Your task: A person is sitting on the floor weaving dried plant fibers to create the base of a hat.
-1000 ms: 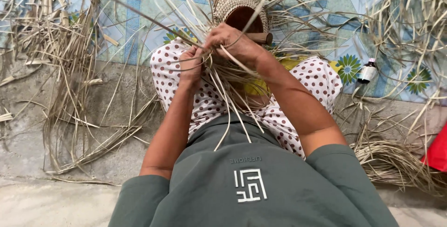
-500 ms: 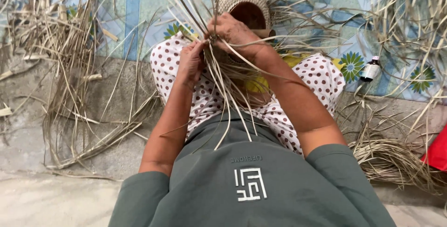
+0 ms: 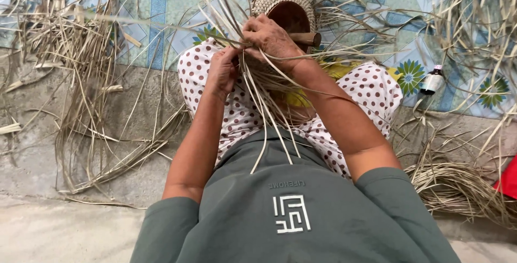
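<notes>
Half-woven basket (image 3: 283, 4) is kept on lap w/ mouth toward cam so loose straw strands (image 3: 264, 106) are pinched taut at its rim by closed left hand (image 3: 222, 69) & closed right hand (image 3: 272, 39), pulled toward body.

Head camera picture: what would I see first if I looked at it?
First you would see two hands in the middle, the left hand and right hand, gripping long dry straw strips that fan out over the lap. Just above them sits a half-woven basket. More dry straw lies heaped at the left, and a small dark bottle stands at the right on the patterned mat.
</notes>
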